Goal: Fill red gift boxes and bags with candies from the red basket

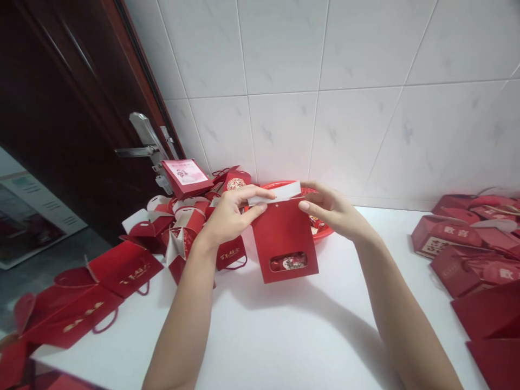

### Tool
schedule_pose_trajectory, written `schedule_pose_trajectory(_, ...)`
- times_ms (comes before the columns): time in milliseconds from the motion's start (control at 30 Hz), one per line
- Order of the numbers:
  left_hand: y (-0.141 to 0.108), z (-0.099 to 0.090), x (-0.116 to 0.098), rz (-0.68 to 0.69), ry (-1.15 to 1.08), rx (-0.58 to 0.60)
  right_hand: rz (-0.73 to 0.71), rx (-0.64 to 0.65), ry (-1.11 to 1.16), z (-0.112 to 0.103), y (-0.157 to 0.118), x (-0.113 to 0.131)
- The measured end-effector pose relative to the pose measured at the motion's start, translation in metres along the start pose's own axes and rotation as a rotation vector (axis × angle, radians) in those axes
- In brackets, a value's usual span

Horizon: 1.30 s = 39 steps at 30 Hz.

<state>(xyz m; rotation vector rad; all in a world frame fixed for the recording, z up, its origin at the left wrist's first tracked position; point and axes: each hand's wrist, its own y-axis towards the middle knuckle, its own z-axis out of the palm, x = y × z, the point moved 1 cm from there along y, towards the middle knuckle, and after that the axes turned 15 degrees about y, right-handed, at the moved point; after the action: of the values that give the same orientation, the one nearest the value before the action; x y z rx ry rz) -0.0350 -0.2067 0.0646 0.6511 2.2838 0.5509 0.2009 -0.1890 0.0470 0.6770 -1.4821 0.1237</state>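
Near the middle of the view, a red box (284, 233) hangs upright above the white table, its window low on the front showing wrapped items inside. A white flap (286, 191) stands at its top edge. My left hand (236, 213) pinches the top left corner, thumb on the front and fingers behind. At the top right corner my right hand (330, 210) grips the box the same way, with part of its fingers hidden behind. Behind the box is a red basket (325, 233) with small wrapped items in it, largely covered by the box.
Several red boxes (140, 265) crowd the white table's (260, 336) left side, one with a pink top (186, 172). More red boxes (455, 238) line the right edge. A tiled wall (284, 124) rises behind; a dark door (73, 81) is at the left.
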Motion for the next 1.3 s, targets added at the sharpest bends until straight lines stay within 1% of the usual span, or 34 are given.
schedule_pose_trajectory(100, -0.001, 0.004, -0.005, 0.034, 0.005, -0.026, -0.009, -0.017, 0.074, 0.001, 0.001, 0.001)
schedule_pose_trajectory(200, -0.002, 0.007, -0.006, -0.005, -0.070, -0.094, -0.046, -0.106, 0.142, 0.002, 0.000, 0.002)
schedule_pose_trajectory(233, -0.002, 0.008, -0.005, -0.026, -0.103, -0.101, -0.067, -0.132, 0.161, 0.002, 0.000, 0.003)
schedule_pose_trajectory(300, -0.002, 0.008, -0.005, -0.064, -0.166, -0.080, -0.119, -0.167, 0.192, 0.001, 0.000, 0.004)
schedule_pose_trajectory(367, -0.001, 0.008, -0.004, -0.093, -0.216, -0.032, -0.174, -0.191, 0.220, 0.001, -0.001, 0.004)
schedule_pose_trajectory(467, 0.000, 0.008, -0.005, -0.104, -0.306, 0.028, -0.231, -0.214, 0.245, 0.002, -0.002, 0.005)
schedule_pose_trajectory(533, 0.000, 0.010, -0.006, -0.078, -0.371, 0.018, -0.251, -0.206, 0.231, 0.002, -0.003, 0.006)
schedule_pose_trajectory(600, 0.000, 0.013, -0.006, -0.049, -0.399, -0.021, -0.269, -0.189, 0.208, 0.003, -0.003, 0.007)
schedule_pose_trajectory(733, 0.000, 0.016, -0.007, -0.023, -0.383, -0.079, -0.292, -0.183, 0.190, 0.004, -0.003, 0.009)
schedule_pose_trajectory(900, -0.001, 0.014, -0.010, 0.002, -0.281, -0.185, -0.319, -0.174, 0.166, 0.002, -0.003, 0.008)
schedule_pose_trajectory(1000, -0.002, 0.014, -0.010, 0.001, -0.253, -0.225, -0.346, -0.186, 0.135, 0.002, -0.003, 0.009)
schedule_pose_trajectory(1133, -0.003, 0.015, -0.011, -0.002, -0.222, -0.246, -0.352, -0.234, 0.093, 0.004, -0.005, 0.012)
schedule_pose_trajectory(1200, -0.003, 0.014, -0.011, -0.011, -0.216, -0.234, -0.314, -0.257, 0.096, 0.004, -0.005, 0.012)
schedule_pose_trajectory(1300, -0.004, 0.013, -0.012, -0.033, -0.228, -0.188, -0.249, -0.256, 0.096, 0.004, -0.005, 0.010)
